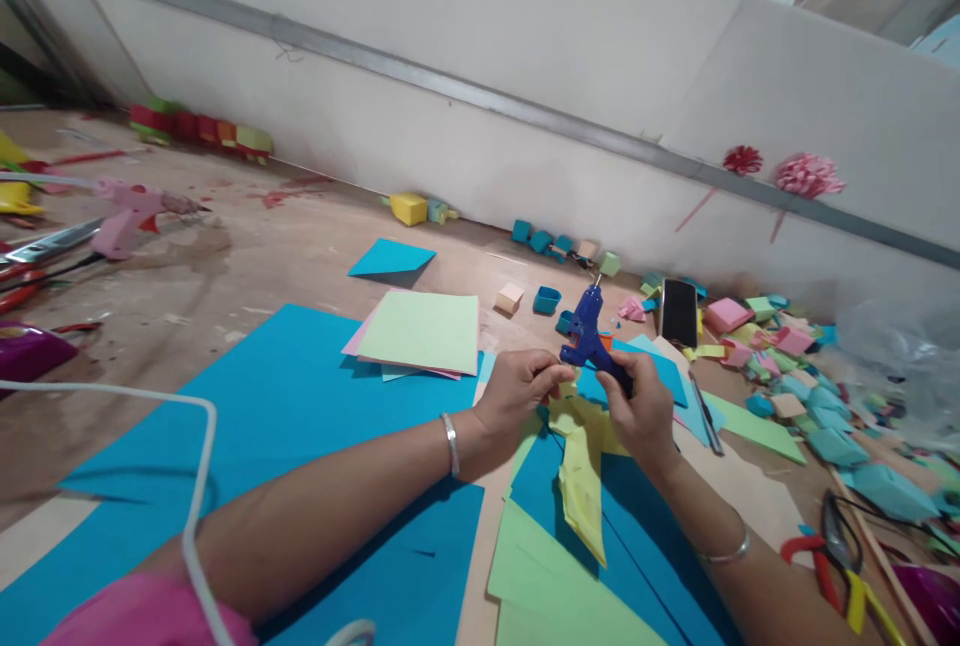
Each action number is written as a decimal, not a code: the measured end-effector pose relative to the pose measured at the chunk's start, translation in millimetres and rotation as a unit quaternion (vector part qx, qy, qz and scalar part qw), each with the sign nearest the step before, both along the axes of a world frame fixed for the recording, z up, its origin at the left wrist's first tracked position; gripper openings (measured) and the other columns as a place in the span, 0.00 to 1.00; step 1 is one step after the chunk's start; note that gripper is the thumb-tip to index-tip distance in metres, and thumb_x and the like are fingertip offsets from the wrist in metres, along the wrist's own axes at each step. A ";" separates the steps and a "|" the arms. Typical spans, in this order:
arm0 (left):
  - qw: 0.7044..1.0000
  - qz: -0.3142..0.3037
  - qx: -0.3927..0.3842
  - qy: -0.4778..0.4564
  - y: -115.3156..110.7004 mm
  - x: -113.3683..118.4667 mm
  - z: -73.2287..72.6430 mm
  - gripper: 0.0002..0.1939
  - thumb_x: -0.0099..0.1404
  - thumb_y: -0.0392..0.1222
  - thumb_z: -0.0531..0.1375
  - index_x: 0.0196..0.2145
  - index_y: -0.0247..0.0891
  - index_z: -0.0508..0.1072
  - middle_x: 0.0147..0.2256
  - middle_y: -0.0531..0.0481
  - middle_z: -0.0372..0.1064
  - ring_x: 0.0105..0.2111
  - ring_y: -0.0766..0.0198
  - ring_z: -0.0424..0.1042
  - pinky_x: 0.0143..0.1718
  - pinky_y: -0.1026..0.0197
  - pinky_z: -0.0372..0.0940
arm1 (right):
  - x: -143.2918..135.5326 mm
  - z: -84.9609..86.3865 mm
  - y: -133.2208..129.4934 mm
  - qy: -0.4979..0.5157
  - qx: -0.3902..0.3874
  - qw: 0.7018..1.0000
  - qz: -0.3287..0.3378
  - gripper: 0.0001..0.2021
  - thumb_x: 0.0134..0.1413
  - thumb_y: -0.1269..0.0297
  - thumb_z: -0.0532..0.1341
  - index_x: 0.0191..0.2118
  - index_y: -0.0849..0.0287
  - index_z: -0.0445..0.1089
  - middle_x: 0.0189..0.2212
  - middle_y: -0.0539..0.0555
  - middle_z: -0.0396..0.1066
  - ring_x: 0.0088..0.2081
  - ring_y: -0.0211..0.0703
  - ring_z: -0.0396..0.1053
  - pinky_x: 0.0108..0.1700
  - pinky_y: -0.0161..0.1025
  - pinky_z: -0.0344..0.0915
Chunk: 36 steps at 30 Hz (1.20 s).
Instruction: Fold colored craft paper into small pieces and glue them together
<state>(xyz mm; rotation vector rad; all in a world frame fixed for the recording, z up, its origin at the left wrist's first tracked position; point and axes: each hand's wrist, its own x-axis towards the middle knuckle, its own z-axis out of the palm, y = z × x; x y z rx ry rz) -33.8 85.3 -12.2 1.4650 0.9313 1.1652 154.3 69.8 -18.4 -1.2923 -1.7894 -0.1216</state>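
My right hand (643, 411) is wrapped around the handle of a dark blue hot glue gun (586, 321), its metal nozzle pointing up and away. Fingers of my left hand (521, 391) are pinched together just below the gun's back end, at the top of a folded yellow paper piece (583, 486). That piece hangs down between my hands over blue paper (630, 516). Exactly where the left fingertips grip it is partly hidden. Light green sheets (555, 576) lie below it.
A stack of square papers (424, 331) lies on a big blue sheet (270, 406). A pink glue gun (131, 211) rests at left. At right are a phone (679, 313), a pen (706, 414), many paper boxes (836, 446) and pliers (829, 556). A white cable (202, 466) crosses my left arm.
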 end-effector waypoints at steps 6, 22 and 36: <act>1.000 -0.004 0.016 -0.002 -1.1 -1.5 1.6 0.17 0.60 0.46 0.61 0.17 0.36 0.68 0.18 0.53 0.64 0.21 0.69 0.62 0.23 0.67 0.57 | 0.2 -0.3 -0.1 -0.014 0.001 1.000 0.006 0.08 0.59 0.60 0.58 0.42 0.55 0.65 0.36 0.55 0.73 0.36 0.48 0.72 0.37 0.43 0.69; 0.999 0.014 0.002 -0.030 1.7 2.6 -9.4 0.19 0.59 0.50 0.62 0.18 0.34 0.68 0.18 0.55 0.62 0.20 0.70 0.61 0.22 0.67 0.56 | 0.8 -1.7 0.5 -0.029 0.024 0.999 0.010 0.09 0.59 0.60 0.58 0.43 0.56 0.65 0.35 0.56 0.73 0.38 0.49 0.73 0.38 0.43 0.69; 1.000 0.010 0.000 -0.004 2.5 1.9 -3.5 0.14 0.59 0.43 0.61 0.19 0.35 0.70 0.19 0.54 0.65 0.23 0.68 0.63 0.24 0.67 0.56 | -0.3 -5.4 2.7 -0.034 0.041 0.999 -0.002 0.08 0.59 0.62 0.59 0.43 0.56 0.64 0.35 0.55 0.72 0.37 0.47 0.72 0.37 0.41 0.69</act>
